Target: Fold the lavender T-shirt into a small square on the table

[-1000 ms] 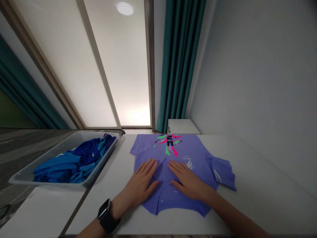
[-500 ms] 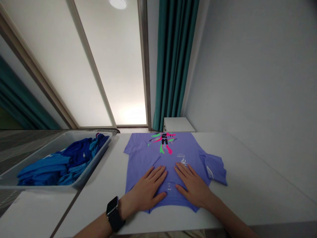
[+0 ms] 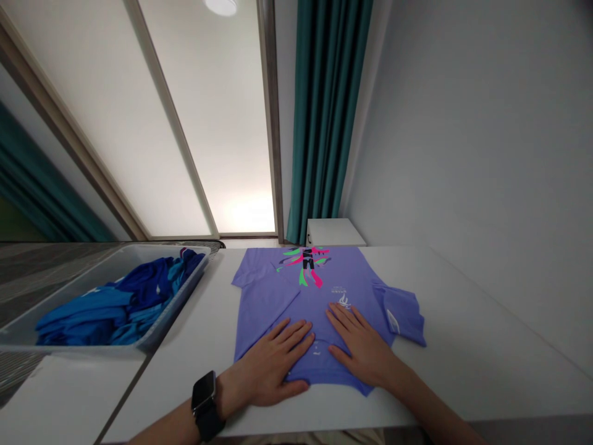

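Observation:
A purple polo shirt [image 3: 278, 293] with a pink, green and black print lies spread flat on the white table [image 3: 463, 346], collar end toward me. My left hand [image 3: 273, 361], with a dark watch on its wrist, rests flat on the shirt's near left part, fingers stretched out. My right hand [image 3: 361, 346] lies flat on the near right part, fingers spread. Neither hand holds anything. The right sleeve [image 3: 403, 315] is folded out to the side.
A grey tray [image 3: 28, 337] with several folded blue garments [image 3: 111, 303] sits at the left. A small white cabinet [image 3: 333, 233] stands behind the table by teal curtains [image 3: 324, 117]. A pale wall runs along the right.
My left hand has slid a little toward me along the shirt; the right hand has barely moved. The camera view shifted slightly since a second ago.

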Motion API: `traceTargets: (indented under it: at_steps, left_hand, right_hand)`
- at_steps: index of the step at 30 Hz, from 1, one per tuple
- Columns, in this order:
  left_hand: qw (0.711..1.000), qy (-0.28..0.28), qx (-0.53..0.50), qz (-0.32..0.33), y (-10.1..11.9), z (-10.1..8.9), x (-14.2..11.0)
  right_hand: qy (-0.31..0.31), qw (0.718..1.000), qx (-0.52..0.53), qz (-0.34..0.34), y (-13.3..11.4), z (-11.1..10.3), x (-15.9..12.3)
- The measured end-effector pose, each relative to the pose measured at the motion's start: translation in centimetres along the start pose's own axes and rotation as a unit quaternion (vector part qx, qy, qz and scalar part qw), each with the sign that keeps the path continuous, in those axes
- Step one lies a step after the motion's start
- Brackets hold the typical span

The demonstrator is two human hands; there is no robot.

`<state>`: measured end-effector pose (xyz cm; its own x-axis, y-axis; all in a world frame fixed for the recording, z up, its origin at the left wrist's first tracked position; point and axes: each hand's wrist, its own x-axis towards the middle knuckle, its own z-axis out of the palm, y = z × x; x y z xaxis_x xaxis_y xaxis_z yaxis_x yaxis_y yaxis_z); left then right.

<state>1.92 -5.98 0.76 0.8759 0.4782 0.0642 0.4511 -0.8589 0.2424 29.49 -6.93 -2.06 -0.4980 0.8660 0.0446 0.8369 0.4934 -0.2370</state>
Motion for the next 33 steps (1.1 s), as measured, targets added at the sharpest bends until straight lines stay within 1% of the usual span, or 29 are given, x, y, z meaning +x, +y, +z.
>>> traceTargets:
  at_steps: [4,7,10,14,18,21,23,27,30,33]
  left_hand:
    - [0.999,0.039,-0.001,-0.017,0.2,-0.5,1.2]
    - [0.998,0.058,0.012,-0.038,0.3,-0.6,2.8]
    - [0.997,0.067,0.023,-0.041,0.4,-0.5,4.9]
    - [0.995,0.082,0.038,-0.027,-0.1,-0.6,9.2]
    - [0.993,0.092,0.044,-0.051,-1.0,-0.5,14.5]
    - [0.994,0.088,0.044,-0.058,-1.1,0.0,17.9]
    - [0.994,0.090,0.036,-0.042,-0.9,0.7,19.3]
    - [0.993,0.122,-0.006,-0.009,-0.7,2.3,20.3]
    - [0.991,0.134,-0.026,-0.007,-1.0,3.3,20.3]
    - [0.989,0.140,-0.043,-0.012,-1.3,3.8,20.3]
  right_hand:
    - [0.012,1.000,0.007,0.004,0.4,-0.4,0.2]
    - [0.045,0.999,0.002,0.004,1.6,-0.8,0.2]
    - [0.086,0.996,-0.007,0.007,3.1,-0.9,-0.1]
    - [0.128,0.991,-0.014,0.025,4.8,-0.5,-0.9]
    - [0.172,0.984,-0.012,0.049,5.9,0.0,-1.9]
    - [0.208,0.976,0.001,0.072,6.8,0.0,-2.7]
    - [0.235,0.967,0.020,0.096,7.6,-0.2,-3.5]
    - [0.281,0.945,0.058,0.157,9.8,-0.5,-5.4]
    - [0.300,0.931,0.066,0.196,11.9,-0.6,-6.6]
    - [0.332,0.912,0.061,0.233,14.1,-0.5,-7.1]
